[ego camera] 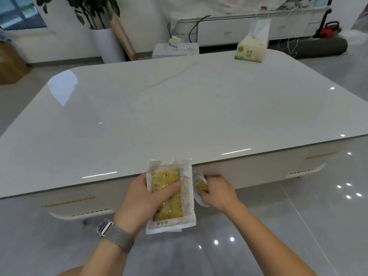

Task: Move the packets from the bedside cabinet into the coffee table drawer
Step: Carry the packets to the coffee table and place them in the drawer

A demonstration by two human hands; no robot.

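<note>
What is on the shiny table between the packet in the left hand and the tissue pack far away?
Nothing: in the head view, the table is bare between the packet and the tissue pack.

Big, shiny white tabletop (179, 108) with round corners. One pack of tissues (252, 49) standing near its far right edge. Shiny grey floor (310, 222) underneath, with a white box (175, 50) just past the far side.

The right hand (216, 193) hides most of a second packet (201, 186); its print is unreadable.
</note>
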